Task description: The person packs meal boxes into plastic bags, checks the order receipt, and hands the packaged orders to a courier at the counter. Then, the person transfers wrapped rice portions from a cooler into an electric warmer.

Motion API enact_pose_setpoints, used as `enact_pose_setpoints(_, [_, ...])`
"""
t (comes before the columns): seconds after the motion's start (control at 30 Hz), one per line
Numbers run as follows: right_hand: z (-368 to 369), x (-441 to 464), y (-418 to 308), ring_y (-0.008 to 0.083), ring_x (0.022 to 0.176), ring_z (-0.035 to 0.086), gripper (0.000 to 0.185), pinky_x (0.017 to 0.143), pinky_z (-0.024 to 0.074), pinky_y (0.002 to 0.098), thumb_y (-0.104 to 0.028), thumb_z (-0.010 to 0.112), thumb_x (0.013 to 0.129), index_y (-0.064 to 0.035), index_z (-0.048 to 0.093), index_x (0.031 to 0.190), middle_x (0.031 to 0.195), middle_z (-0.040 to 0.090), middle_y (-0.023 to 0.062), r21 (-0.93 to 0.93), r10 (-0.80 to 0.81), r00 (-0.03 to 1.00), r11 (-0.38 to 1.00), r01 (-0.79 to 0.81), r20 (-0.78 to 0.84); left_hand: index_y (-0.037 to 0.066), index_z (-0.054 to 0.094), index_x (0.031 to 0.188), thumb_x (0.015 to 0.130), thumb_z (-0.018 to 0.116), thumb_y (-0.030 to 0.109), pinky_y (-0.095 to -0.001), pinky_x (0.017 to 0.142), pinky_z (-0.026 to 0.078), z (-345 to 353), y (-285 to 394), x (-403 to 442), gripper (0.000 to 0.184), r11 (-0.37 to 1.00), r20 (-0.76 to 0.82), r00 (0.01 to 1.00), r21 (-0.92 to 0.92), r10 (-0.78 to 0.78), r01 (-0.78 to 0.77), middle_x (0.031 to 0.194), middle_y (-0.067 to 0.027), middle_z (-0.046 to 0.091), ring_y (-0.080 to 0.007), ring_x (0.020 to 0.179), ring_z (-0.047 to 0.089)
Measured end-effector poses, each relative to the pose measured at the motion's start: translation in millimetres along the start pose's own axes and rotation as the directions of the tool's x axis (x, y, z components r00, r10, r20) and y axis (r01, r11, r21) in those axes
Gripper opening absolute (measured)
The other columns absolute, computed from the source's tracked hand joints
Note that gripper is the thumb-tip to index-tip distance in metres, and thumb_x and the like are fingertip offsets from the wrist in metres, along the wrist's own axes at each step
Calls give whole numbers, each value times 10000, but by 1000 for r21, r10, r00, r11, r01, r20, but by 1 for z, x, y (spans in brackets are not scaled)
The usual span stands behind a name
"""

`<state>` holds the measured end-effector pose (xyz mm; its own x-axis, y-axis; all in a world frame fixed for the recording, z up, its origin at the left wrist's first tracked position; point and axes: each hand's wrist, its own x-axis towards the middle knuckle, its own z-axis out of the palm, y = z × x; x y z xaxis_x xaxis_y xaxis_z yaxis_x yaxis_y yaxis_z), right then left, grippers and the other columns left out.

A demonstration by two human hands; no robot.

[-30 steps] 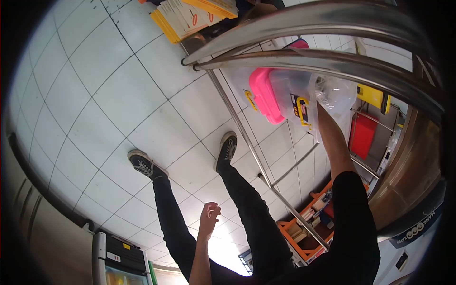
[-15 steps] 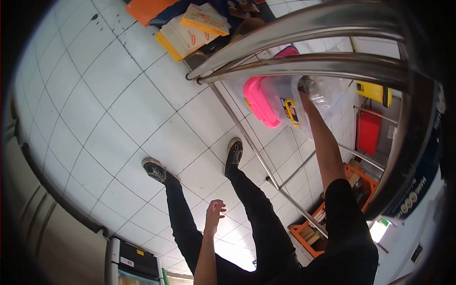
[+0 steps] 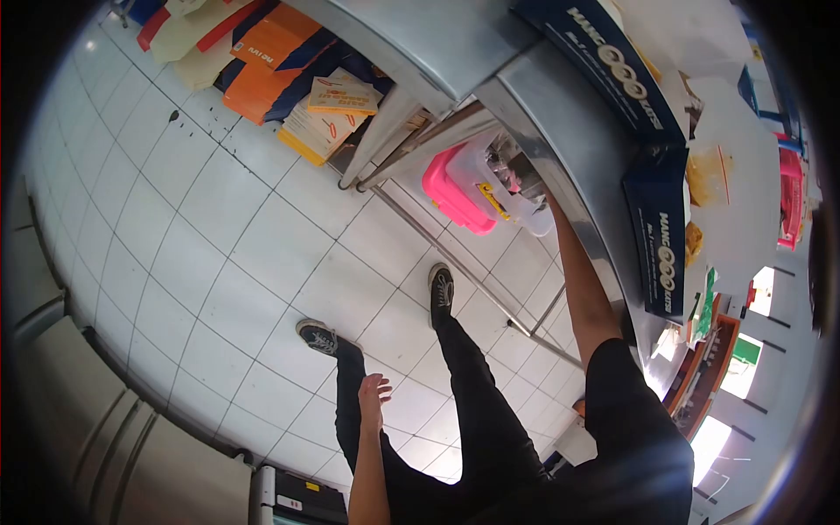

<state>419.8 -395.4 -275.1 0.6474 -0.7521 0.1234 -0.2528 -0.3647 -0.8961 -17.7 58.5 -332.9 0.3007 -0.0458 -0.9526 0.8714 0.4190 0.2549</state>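
My right arm reaches down past the edge of the steel table point(image 3: 560, 131) to a clear plastic storage box point(image 3: 477, 179) with a yellow latch point(image 3: 494, 201). My right hand is at the top of this box, among dark and shiny contents, and its fingers are hidden. A bright pink lid or tub point(image 3: 451, 197) lies against the box's left side. My left hand point(image 3: 374, 398) hangs low over my leg, empty, its fingers loosely bent and apart.
Steel table legs point(image 3: 385, 140) and a low rail point(image 3: 472, 276) stand before me. Orange packs point(image 3: 271, 39) and yellow-white cartons point(image 3: 319, 131) lie at the upper left. Dark blue boxes point(image 3: 661, 236) sit on the table. Steel cabinets point(image 3: 166, 464) line the lower left.
The view has shifted, so the tabletop with its dark blue boxes now shows. My right hand stays at the clear box, now hidden by its contents and the table edge. My left hand remains low.
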Motion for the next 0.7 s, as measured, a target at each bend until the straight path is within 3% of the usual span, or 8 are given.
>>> enact_pose_setpoints(0.33, [-17,-19,-23,210,727,636,267,664,532,393,-89,637,804,2,632,1055,885,669,106,26,-83,994,996,85,-64,109,610,1126,984,599,346,-309,690,492,2,9,-9,276,999,-5,999,31,36,-36,990,-53,665,-172,860,659])
enact_pose_setpoints(0.43, [-31,-46,-38,207,719,628,262,656,526,393,-72,630,794,4,625,1044,877,662,110,10,-88,994,996,89,-67,107,604,1129,991,599,338,-300,681,489,5,27,-30,269,993,2,993,13,114,-114,975,-47,658,-167,837,654])
enact_pose_setpoints(0.6, [-64,-160,-89,202,706,615,254,642,515,391,-44,617,777,8,613,1026,865,651,116,-53,-47,998,998,45,-31,103,598,1115,989,591,317,-306,653,512,-12,75,-78,248,988,-35,988,-22,151,-152,956,-47,654,-172,817,659])
enact_pose_setpoints(0.7, [-103,-269,-121,199,698,607,251,634,509,391,-27,610,767,10,606,1016,858,644,120,-109,151,980,984,-137,128,95,588,1126,986,564,306,-327,634,525,-33,107,-119,254,986,-66,984,45,163,-161,965,-58,654,-186,826,662])
